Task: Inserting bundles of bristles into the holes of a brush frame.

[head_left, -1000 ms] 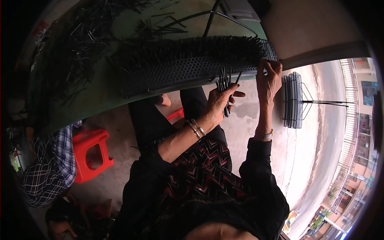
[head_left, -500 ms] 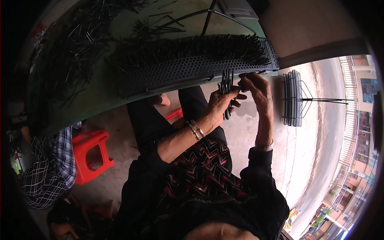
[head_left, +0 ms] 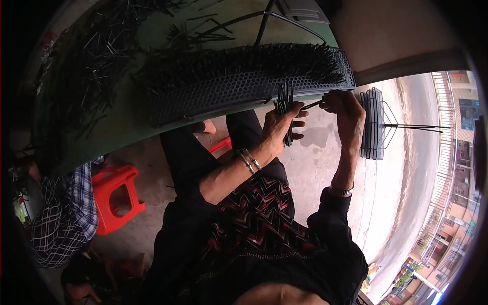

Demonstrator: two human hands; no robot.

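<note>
My left hand [head_left: 278, 126] is wrapped round a bundle of thin black sticks [head_left: 285, 96], which stand roughly upright above and below the thumb. To its right, my right hand [head_left: 351, 116] pinches one dark stick [head_left: 313, 104], whose other end reaches back to the left thumb and the bundle. Just beyond both hands lies a long black perforated panel [head_left: 223, 87] with many round holes. Rows of black sticks [head_left: 254, 60] bristle from its far part, while bare holes show along its near part.
The panel rests on a green table [head_left: 96, 137], with a heap of loose black sticks [head_left: 96, 61] on the left. A black metal frame [head_left: 264, 25] rises behind it. A red stool [head_left: 114, 198] and a person's checked clothing [head_left: 66, 218] are at lower left. A wire rack [head_left: 373, 124] stands at right.
My right hand has moved right, away from the left hand, drawing a stick out between them. My left hand and its bundle have shifted only slightly.
</note>
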